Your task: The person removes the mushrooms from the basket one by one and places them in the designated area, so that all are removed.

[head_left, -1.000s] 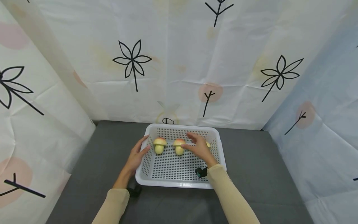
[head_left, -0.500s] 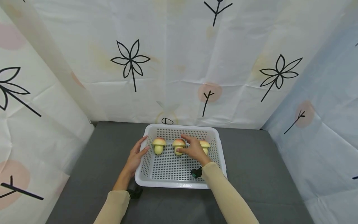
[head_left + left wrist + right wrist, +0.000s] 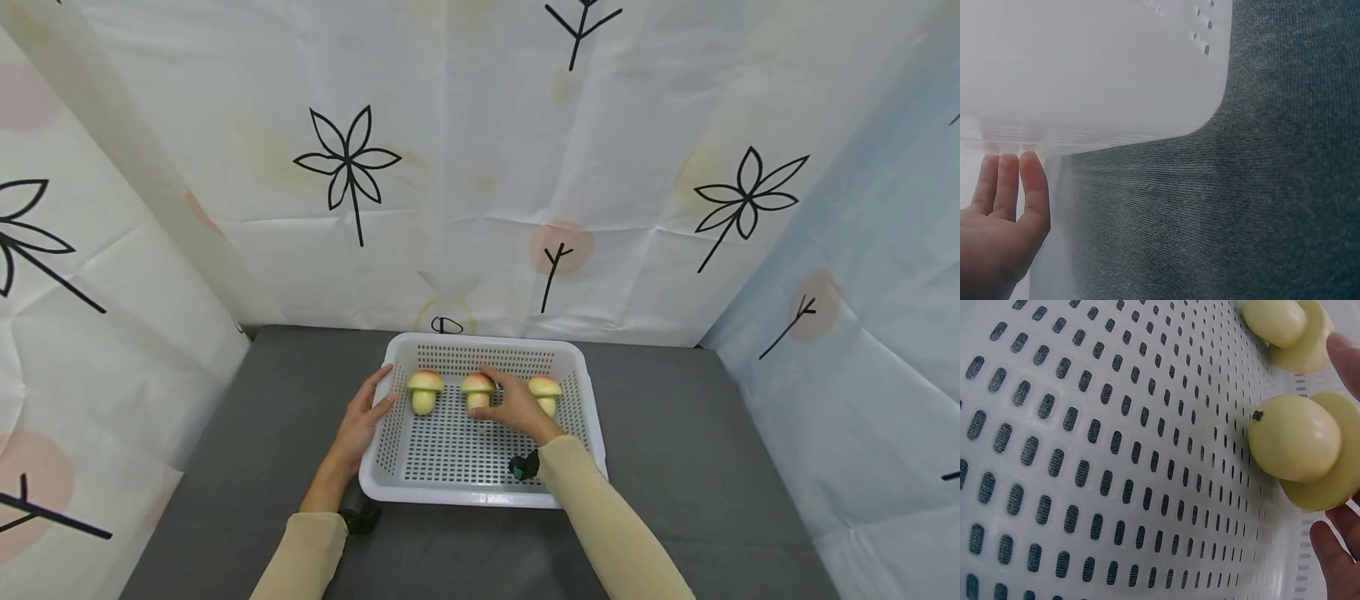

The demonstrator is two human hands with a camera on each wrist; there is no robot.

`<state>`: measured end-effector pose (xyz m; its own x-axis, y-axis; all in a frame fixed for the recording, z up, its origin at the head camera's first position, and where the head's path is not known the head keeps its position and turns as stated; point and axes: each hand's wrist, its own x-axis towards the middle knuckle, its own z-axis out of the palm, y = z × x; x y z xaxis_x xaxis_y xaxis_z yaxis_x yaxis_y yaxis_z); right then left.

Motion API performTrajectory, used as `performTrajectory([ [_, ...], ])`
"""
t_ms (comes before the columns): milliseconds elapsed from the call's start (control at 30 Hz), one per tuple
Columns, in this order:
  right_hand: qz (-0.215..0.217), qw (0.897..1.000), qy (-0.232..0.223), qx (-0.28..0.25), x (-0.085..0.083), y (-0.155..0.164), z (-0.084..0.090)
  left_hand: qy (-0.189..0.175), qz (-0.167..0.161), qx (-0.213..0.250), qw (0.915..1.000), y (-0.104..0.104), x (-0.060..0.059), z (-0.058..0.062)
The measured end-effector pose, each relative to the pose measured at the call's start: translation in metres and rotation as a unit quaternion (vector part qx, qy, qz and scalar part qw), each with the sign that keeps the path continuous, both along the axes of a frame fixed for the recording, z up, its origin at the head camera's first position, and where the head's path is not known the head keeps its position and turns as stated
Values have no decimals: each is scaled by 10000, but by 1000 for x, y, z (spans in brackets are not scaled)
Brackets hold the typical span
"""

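Note:
A white perforated plastic basket (image 3: 480, 497) holds three toy mushrooms with yellow stems and reddish-yellow caps. My left hand (image 3: 360, 425) rests at the basket's left side; in the left wrist view its straight fingers (image 3: 1034, 181) touch the outer wall. Inside the basket, my right hand (image 3: 517, 408) reaches around the middle mushroom (image 3: 477, 386), thumb by the stem and fingers beside the cap. The right wrist view shows that mushroom's stem (image 3: 1294, 437) between spread digits, with a gap on one side. The left mushroom (image 3: 424, 390) and right mushroom (image 3: 545, 392) lie on either side.
The basket sits on a dark grey cloth-covered table (image 3: 675, 467). Patterned white curtains (image 3: 480, 183) enclose the back and both sides. A black wrist camera (image 3: 523, 465) on the right arm hangs over the basket floor.
My right hand has moved left and slightly down, from above the space between two mushrooms to around the middle one, uncovering the right mushroom. The left hand stays at the basket's side.

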<state>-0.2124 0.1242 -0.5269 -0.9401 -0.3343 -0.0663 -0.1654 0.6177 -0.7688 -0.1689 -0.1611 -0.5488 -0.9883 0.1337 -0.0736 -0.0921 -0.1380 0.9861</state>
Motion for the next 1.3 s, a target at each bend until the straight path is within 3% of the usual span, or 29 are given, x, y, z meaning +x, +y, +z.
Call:
performTrajectory([
  [800,250,9994,187,113,2,1,-4,-63,55,95,9999,3,3,4],
  [1300,-48,9999,-45,124,3,-1,-1,-67,69,88,9999,1,3,2],
])
